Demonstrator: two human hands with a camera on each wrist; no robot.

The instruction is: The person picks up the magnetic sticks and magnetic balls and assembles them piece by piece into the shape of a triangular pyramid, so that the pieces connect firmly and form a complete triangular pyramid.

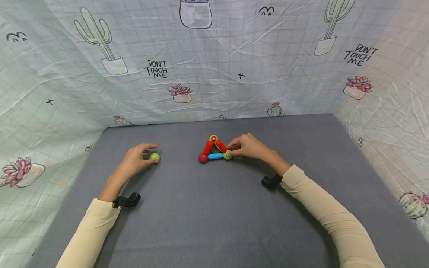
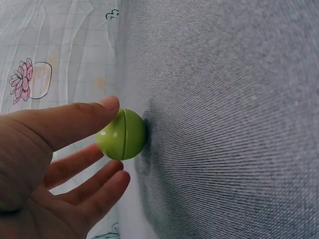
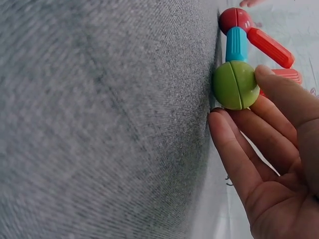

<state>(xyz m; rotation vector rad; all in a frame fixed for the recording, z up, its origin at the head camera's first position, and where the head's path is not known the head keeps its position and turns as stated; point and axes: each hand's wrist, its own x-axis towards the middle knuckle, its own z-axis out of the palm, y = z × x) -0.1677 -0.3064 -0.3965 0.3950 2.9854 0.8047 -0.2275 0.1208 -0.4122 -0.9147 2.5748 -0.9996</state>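
Note:
My left hand [image 1: 135, 160] is at a loose green ball [image 1: 154, 158] on the grey table; the thumb touches it while the other fingers are spread around its far side. To the right lies a triangle of balls and rods: a red ball [image 1: 203, 158], a blue rod [image 1: 215, 156], two red rods [image 1: 208, 147], a far green ball [image 1: 211, 137] and a near-right green ball [image 1: 227, 155]. A red round end with a white centre tops the far ball. My right hand [image 1: 249, 146] pinches the near-right green ball [image 3: 234, 87] between thumb and fingers; fingertips behind it are partly hidden.
A grey cloth covers the table [image 1: 201, 216]. Behind and beside it hangs a pale curtain [image 1: 214, 48] printed with cacti and words. Black wrist cameras [image 1: 127, 201] sit on both wrists.

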